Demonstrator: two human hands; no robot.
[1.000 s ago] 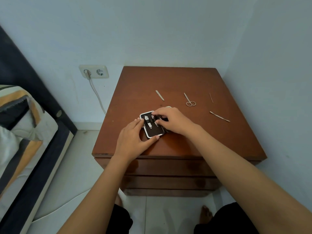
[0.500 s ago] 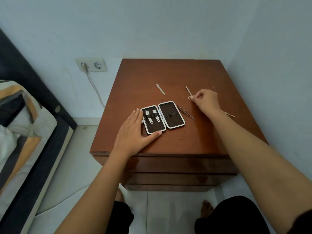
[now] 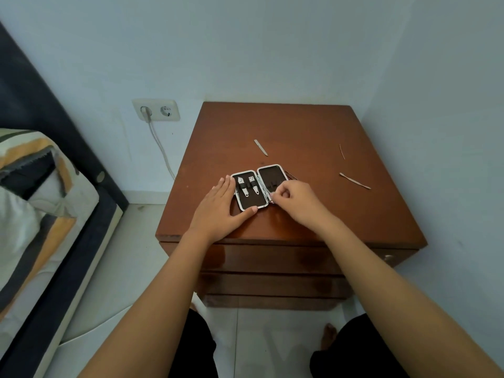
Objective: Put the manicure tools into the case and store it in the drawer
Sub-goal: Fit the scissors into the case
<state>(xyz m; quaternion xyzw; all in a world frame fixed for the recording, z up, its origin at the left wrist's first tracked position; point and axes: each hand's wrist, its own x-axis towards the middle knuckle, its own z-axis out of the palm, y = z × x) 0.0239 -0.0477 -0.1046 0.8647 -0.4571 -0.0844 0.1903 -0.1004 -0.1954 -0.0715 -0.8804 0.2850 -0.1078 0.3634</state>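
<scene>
The small white-rimmed brown case lies open mid-frame on the brown wooden nightstand, long sides pointing away. The flat left hand presses beside it; the right hand pinches something tiny I cannot make out.

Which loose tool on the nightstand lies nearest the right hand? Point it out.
The tweezers, poking out from behind the open case just above the right hand. The file, the long stick and the thin pick all lie farther off.

Brown wooden bench in wall corner. On it: open case near front, nail file behind it, thin stick and flat pusher to right, well apart. My left hand flat on top, touching case.
</scene>
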